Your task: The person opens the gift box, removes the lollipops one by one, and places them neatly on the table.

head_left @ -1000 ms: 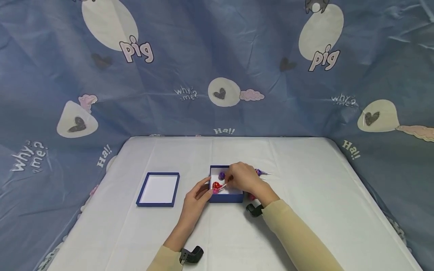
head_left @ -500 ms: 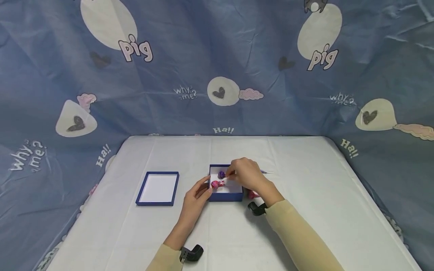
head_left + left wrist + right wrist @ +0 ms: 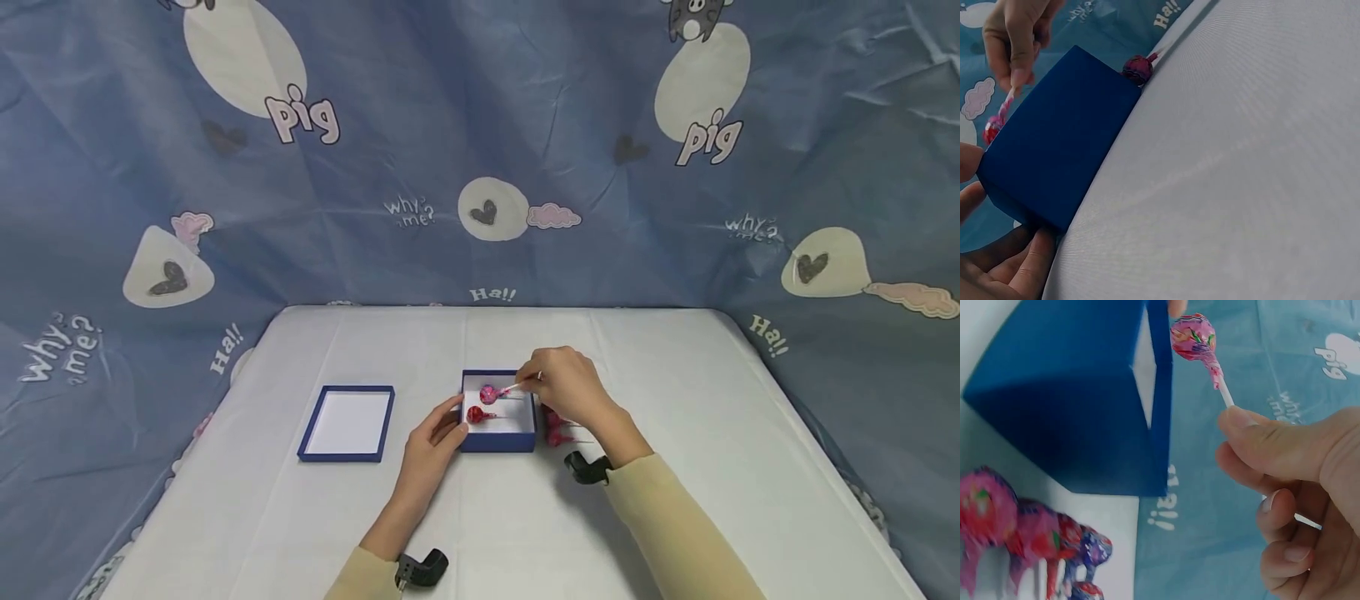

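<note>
My right hand (image 3: 568, 383) pinches a white lollipop stick between thumb and finger. Its pink-wrapped lollipop (image 3: 1194, 337) is over the left part of the open blue box (image 3: 498, 442). A red lollipop (image 3: 475, 414) lies inside on the white floor, its stick pointing right. Another stick shows in the box just under the held lollipop, whose head hides what lies there. My left hand (image 3: 433, 440) holds the box at its left side, fingers bent around the corner in the left wrist view.
Several wrapped lollipops (image 3: 1035, 528) lie in a row against the box's right side on the white table (image 3: 637, 500). The blue-edged lid (image 3: 347, 457) lies inside up to the left. A blue printed cloth (image 3: 375, 167) hangs behind the table.
My right hand has shifted right. The pink lollipop now covers the spot where a purple one showed, and the red one in the box is uncovered. My left hand stays put.
</note>
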Motion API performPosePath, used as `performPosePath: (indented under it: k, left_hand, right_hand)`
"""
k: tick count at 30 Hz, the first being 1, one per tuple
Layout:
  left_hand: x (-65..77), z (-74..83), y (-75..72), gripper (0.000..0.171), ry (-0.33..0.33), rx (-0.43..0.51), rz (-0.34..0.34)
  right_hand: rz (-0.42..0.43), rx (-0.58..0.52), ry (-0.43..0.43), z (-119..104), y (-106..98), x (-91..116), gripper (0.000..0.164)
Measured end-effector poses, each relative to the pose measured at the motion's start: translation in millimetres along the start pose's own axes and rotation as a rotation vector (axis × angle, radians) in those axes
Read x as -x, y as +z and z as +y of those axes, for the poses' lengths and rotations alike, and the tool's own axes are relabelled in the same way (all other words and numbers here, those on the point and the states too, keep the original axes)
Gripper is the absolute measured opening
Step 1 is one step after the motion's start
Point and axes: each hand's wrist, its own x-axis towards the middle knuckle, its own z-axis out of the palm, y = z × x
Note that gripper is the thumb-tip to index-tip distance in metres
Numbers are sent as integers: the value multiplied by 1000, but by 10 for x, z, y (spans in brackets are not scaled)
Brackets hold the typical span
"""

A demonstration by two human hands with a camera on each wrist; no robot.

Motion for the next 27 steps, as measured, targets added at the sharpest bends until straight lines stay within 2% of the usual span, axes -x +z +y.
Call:
performPosePath:
  k: [3, 6, 10, 17, 27]
  left_hand:
    - [16, 64, 9, 45, 0, -12, 2]
    - [51, 197, 7, 44, 0, -19, -6]
    - [114, 339, -5, 45, -1, -17, -22]
    - [134, 324, -11, 44, 0, 0, -27]
    - [116, 326, -1, 46, 26, 11, -40]
  right_hand:
    - [38, -10, 22, 39, -78, 27, 10]
    - [63, -24, 53, 90, -158, 51, 10]
    - [70, -12, 86, 154, -247, 99, 10]
    - [84, -21, 127, 280, -333, 199, 9]
    - [111, -16, 183, 542, -340, 379, 5]
